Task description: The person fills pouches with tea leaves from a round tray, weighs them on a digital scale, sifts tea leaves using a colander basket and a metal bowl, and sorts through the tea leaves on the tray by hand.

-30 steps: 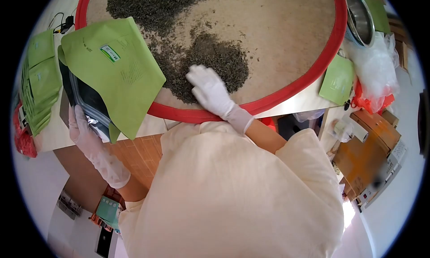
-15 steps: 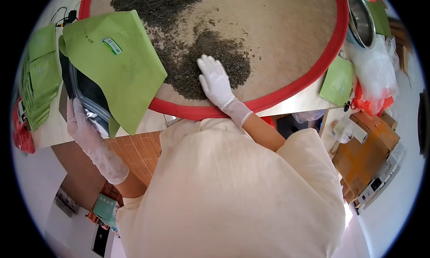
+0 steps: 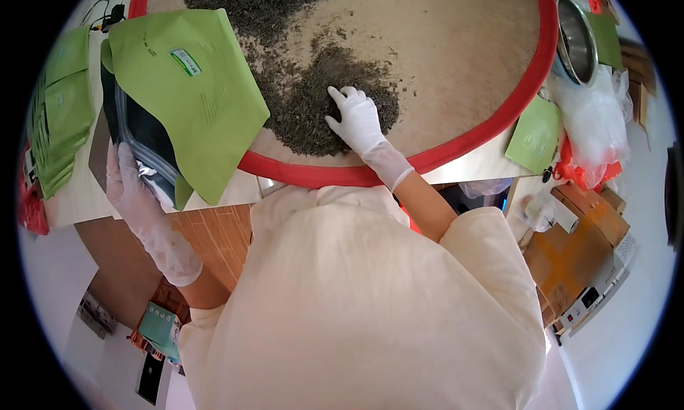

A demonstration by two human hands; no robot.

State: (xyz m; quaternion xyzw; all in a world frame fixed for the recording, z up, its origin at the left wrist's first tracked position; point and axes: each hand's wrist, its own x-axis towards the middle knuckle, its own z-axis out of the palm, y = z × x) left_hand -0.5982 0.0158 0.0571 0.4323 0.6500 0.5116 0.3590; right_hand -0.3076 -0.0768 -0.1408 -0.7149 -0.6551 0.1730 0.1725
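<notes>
My left hand (image 3: 135, 193), in a thin white glove, grips the lower edge of a large green pouch (image 3: 192, 89) at its mouth. The pouch lies tilted over the tray's left rim, its dark zip-edged opening showing a silvery lining. My right hand (image 3: 358, 123), gloved in white too, rests at the right side of a heap of dark, dried, crumbled leaves (image 3: 303, 128). Its fingers are bent and spread apart, with the tips touching the heap; nothing shows in its grasp. The leaves lie on a wide round beige tray (image 3: 463, 68) with a red rim.
More green pouches (image 3: 64, 118) are stacked at the left, and another green pouch (image 3: 533, 136) lies right of the tray. A metal bowl (image 3: 577, 39) and clear plastic bags (image 3: 588, 114) sit at the far right. Cardboard boxes (image 3: 577, 246) stand lower right.
My right hand has moved slightly right and its fingers have bent from a flat, outstretched pose. My left hand still holds the pouch, which has hardly shifted.
</notes>
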